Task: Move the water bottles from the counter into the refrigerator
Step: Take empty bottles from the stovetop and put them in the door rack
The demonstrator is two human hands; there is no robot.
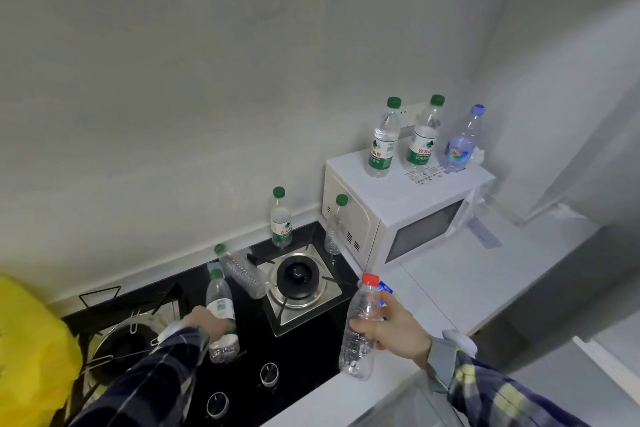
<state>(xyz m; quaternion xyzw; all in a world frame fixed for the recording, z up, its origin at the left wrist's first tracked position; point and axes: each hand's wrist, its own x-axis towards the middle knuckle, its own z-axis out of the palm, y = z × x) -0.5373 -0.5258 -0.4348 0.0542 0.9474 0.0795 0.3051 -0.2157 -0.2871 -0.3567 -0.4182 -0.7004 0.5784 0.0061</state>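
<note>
On the glossy black glass hob [311,350] my left hand [207,322] wraps its fingers around a clear ribbed green-capped bottle [221,315] with a green-and-white label I can't read. Right of the steel burner [298,282], on the white tabletop [450,274], my right hand [391,326] curls its fingers around a crinkled red-capped bottle [358,329]. Further right, three more bottles stand on the white microwave [398,215]; one label [423,151] reads 农夫.
</note>
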